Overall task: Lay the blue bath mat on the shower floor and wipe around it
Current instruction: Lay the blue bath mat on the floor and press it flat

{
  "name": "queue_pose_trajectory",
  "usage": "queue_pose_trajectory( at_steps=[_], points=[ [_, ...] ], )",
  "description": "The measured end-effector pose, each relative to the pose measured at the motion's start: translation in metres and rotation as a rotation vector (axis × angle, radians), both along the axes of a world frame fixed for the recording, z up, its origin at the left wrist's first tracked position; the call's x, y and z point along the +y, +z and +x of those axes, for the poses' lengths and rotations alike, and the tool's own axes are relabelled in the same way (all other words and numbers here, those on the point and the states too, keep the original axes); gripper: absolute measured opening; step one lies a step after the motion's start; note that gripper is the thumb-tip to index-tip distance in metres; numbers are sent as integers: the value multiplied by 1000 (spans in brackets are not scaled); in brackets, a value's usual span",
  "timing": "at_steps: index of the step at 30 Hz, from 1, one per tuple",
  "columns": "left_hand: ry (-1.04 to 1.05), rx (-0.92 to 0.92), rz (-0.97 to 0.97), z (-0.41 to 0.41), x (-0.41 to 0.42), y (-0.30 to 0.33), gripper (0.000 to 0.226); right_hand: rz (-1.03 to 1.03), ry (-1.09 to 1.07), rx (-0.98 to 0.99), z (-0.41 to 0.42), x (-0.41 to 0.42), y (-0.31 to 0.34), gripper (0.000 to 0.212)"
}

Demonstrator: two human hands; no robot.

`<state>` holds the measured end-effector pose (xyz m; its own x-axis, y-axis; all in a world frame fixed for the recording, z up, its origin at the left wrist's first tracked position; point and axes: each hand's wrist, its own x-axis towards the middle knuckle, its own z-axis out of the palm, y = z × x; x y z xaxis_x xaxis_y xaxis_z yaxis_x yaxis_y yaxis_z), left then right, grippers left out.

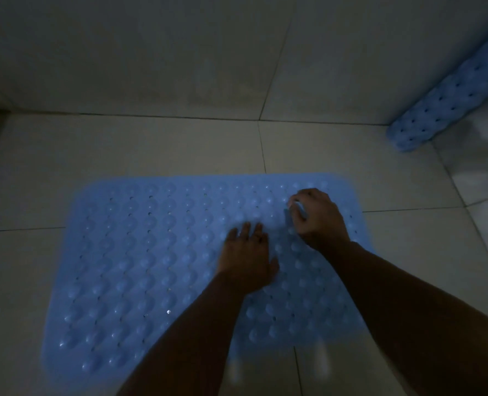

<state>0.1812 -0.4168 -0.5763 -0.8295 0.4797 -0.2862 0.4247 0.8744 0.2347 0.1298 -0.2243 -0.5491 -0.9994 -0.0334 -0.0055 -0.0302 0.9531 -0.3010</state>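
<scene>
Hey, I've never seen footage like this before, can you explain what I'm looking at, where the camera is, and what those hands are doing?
There is no machine here. The single picture comes from a camera worn on a person's head, looking down at their own bare arms in a dim shower. A blue bath mat with bumps and small holes lies flat on the tiled floor. The left hand rests open and flat on the mat. The right hand is curled, its fingers closed around something small and pale that is too blurred to name. A second blue mat leans at the wall on the right.
</scene>
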Motion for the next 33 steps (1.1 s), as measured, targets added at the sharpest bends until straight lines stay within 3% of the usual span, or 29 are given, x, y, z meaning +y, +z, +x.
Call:
queue_pose_trajectory(
  at_steps=[3, 5, 10, 14, 21, 25, 27, 29, 33],
  points=[
    [35, 158, 54, -10, -7, 11, 57, 29, 33, -96, 27, 2, 0, 68],
    [82, 223, 91, -7, -11, 6, 55, 70, 30, -137, 54, -2, -13, 65],
    [104, 248, 101, 5, -5, -6, 58, 261, 58, -179, 102, -19, -55, 81],
    [143, 277, 70, 3, -6, -20, 57, 269, 40, -153, 101, -22, -60, 83],
    [196, 258, 65, 2, -2, -25, 58, 151, 63, -265, 94, -16, -45, 73],
    [220, 238, 80, -6, 11, -9, 57, -108, -78, -323, 38, 4, 2, 53],
    [211, 239, 107, -11, 29, 0, 57, -200, -63, -288, 11, 23, 23, 32],
    [164, 184, 97, -13, 54, 6, 58, -196, -62, -206, -2, 43, 36, 24],
    [14, 119, 121, 6, 113, 6, 63, -116, -122, -124, 4, 83, 37, 27]
  ],
)
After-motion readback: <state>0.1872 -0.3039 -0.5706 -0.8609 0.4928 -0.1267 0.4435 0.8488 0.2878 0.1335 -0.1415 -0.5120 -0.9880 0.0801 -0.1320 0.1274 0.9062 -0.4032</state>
